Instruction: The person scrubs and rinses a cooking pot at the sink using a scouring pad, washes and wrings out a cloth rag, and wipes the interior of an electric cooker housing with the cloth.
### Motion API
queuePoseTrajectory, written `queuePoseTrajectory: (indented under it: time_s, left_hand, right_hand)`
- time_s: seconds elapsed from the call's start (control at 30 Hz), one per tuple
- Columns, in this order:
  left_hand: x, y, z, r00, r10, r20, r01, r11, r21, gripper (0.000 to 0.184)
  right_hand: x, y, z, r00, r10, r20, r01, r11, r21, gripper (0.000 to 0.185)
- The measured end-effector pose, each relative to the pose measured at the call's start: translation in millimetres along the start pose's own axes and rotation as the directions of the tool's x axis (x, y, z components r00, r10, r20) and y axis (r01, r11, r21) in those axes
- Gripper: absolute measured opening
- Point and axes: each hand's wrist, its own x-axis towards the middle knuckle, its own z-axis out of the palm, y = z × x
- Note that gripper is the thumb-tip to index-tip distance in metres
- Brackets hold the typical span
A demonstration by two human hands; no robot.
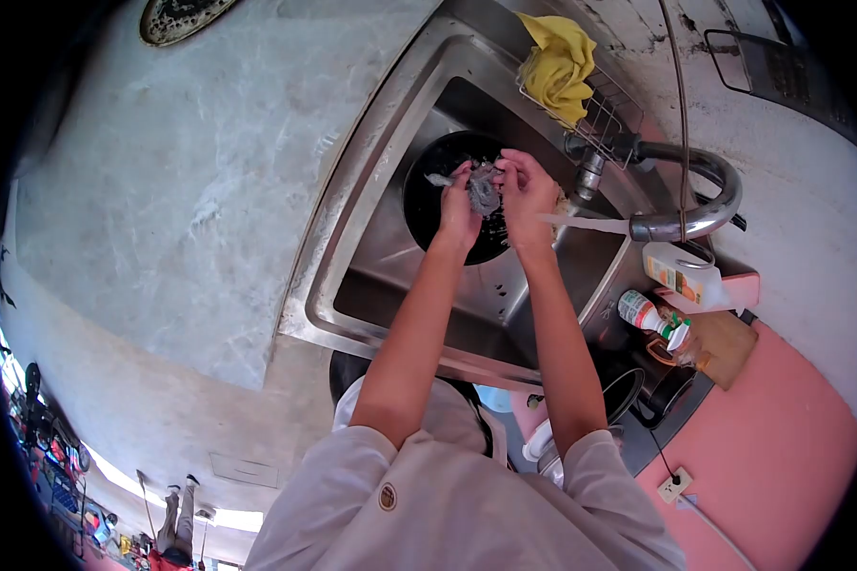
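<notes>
Both hands are over a round black basin [431, 211] inside the steel sink [390, 249]. A crumpled, clear, plastic-like piece [484, 190] is between them. My left hand [460, 211] has its fingers closed on the left part of the piece. My right hand [528, 198] pinches its upper right edge, fingers bent. Water runs from the curved metal faucet [687, 225] onto the right hand's wrist side. Water and dark contents show in the basin below the hands, too unclear to name.
A yellow cloth [557, 71] hangs on a wire rack [611, 112] behind the sink. A plastic jug [681, 276], a spray bottle [643, 312] and a black pot [623, 392] are at the right. A person [176, 533] is far off at lower left.
</notes>
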Motion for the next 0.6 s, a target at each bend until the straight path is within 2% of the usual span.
queuePoseTrajectory:
  time_s: [0.1, 0.13, 0.17, 0.27, 0.3, 0.37, 0.4, 0.43, 0.47, 0.5, 0.57, 0.6]
  left_hand:
    - [-18, 15, 17, 0.995, -0.076, 0.057, 0.08, 0.995, -0.066, 0.028]
    - [-20, 17, 19, 0.986, -0.087, 0.145, 0.101, 0.991, -0.089, 0.031]
    - [-23, 18, 20, 0.986, -0.091, 0.143, 0.105, 0.99, -0.094, 0.031]
    - [-24, 19, 18, 0.983, -0.047, 0.175, 0.054, 0.998, -0.034, 0.035]
    - [-23, 20, 15, 0.99, -0.053, 0.13, 0.057, 0.998, -0.026, 0.035]
    - [-19, 16, 1, 0.995, -0.059, 0.084, 0.062, 0.998, -0.025, 0.035]
    - [-15, 15, -7, 0.997, -0.071, -0.023, 0.072, 0.997, 0.028, 0.034]
    - [-13, 15, -10, 0.988, -0.077, -0.13, 0.088, 0.993, 0.081, 0.032]
    - [-13, 11, -12, 0.996, -0.034, -0.077, 0.047, 0.984, 0.173, 0.033]
    - [-12, 10, -15, 0.996, -0.035, -0.076, 0.047, 0.985, 0.167, 0.033]
    - [-7, 9, -22, 0.94, -0.126, -0.317, 0.242, 0.902, 0.357, 0.024]
    - [-3, 6, -23, 0.897, -0.114, -0.427, 0.297, 0.871, 0.391, 0.028]
  right_hand:
    - [-4, -3, -1, 0.998, 0.042, 0.05, -0.039, 0.998, -0.057, 0.023]
    - [-5, 0, -1, 0.993, -0.003, 0.116, 0.036, 0.96, -0.278, 0.023]
    - [-7, 3, -1, 0.981, -0.03, 0.189, 0.119, 0.87, -0.479, 0.024]
    - [-5, -7, -3, 0.987, 0.011, 0.161, 0.079, 0.838, -0.541, 0.024]
    - [-6, -14, -2, 0.986, 0.009, 0.165, 0.083, 0.836, -0.543, 0.024]
    - [-11, -28, 3, 0.997, -0.074, 0.007, 0.07, 0.907, -0.415, 0.02]
    - [-10, -25, 7, 0.997, -0.079, 0.013, 0.077, 0.905, -0.419, 0.02]
    - [-8, -21, 11, 0.998, -0.063, -0.018, 0.057, 0.967, -0.246, 0.02]
    - [-8, -18, 13, 0.998, -0.041, -0.045, 0.038, 0.997, -0.066, 0.02]
    - [-8, -14, 13, 0.998, -0.043, -0.042, 0.04, 0.997, -0.071, 0.02]
    - [-8, -17, 13, 0.975, -0.208, -0.075, 0.199, 0.973, -0.114, 0.017]
    - [-9, -17, 13, 0.975, -0.211, -0.072, 0.202, 0.972, -0.117, 0.017]
